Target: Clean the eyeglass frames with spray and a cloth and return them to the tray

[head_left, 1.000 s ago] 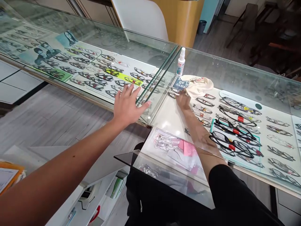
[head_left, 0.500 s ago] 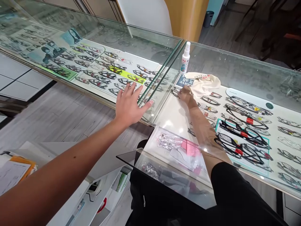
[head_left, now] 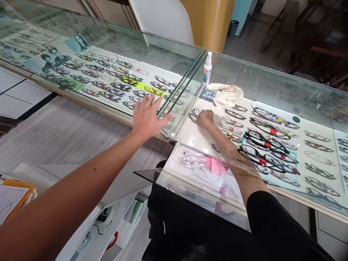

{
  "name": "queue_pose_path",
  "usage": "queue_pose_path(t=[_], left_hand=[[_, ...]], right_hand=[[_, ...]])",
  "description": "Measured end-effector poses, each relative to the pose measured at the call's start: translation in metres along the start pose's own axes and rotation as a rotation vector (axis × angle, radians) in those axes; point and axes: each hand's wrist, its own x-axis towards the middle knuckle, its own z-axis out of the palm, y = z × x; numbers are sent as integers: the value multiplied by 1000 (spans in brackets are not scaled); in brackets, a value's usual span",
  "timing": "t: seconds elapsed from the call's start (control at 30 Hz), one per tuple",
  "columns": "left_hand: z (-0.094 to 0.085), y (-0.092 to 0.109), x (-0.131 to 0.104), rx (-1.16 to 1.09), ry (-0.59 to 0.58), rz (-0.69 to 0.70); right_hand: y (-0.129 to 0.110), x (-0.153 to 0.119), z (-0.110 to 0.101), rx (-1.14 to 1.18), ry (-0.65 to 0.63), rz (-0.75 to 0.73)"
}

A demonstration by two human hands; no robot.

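Observation:
My left hand (head_left: 149, 116) rests with fingers spread on the glass edge of the left display case, holding nothing. Inside the right-hand case, under its glass top, my right hand (head_left: 206, 119) has its fingers curled around one side of a pair of eyeglasses (head_left: 193, 114), low over the white shelf. The fingertips are partly hidden. Just beyond that hand are a dark printed card (head_left: 206, 95) and a cream cleaning cloth (head_left: 230, 95) on the glass. A white spray bottle (head_left: 207, 69) stands upright behind the cloth.
Rows of eyeglasses (head_left: 233, 114) fill the right case, and several black frames (head_left: 268, 145) lie on top of the glass. Below, an open drawer (head_left: 174, 159) holds plastic-wrapped items and pink papers. A glass panel (head_left: 190, 203) juts out toward my body.
My right hand has drawn back slightly toward me and left, the eyeglasses shifting with it. My left hand stays on the case edge. The view has turned a little to the right.

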Motion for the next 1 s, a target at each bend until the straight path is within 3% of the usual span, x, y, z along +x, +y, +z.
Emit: queue_pose_path(t=[0.3, 0.67, 0.8, 1.0], left_hand=[[4, -2, 3, 4, 11, 22], [6, -2, 5, -16, 4, 19], [4, -2, 5, -33, 7, 29], [6, -3, 7, -55, 20, 28]], right_hand=[[-21, -58, 13, 33, -82, -47], [-34, -82, -4, 6, -2, -42], [-55, -131, -22, 40, 9, -157], [-75, -241, -66, 146, -74, -432]])
